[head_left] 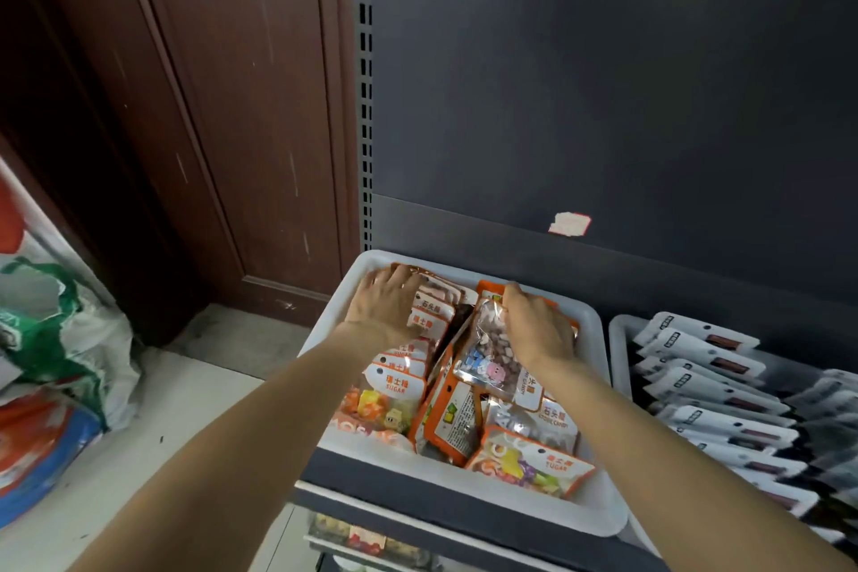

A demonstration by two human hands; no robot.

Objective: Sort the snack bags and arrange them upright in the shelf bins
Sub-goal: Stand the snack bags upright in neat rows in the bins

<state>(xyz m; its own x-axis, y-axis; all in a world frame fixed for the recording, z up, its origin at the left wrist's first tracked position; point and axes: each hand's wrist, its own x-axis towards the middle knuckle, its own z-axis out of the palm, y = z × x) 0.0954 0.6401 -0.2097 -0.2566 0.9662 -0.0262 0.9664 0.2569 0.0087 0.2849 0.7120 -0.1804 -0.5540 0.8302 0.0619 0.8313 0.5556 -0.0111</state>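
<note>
head | left hand [385,302] flat on bags [429,320] — right hand [538,325] gripping clear bag [487,351]

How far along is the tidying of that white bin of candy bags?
Roughly midway, I'd guess. Done: the row of orange-labelled bags along the left of the white bin stands upright. In hand: the left hand rests on that row, and the right hand grips a clear bag of pebble candy. Left: the bags on the right side lie flat and jumbled.
</note>
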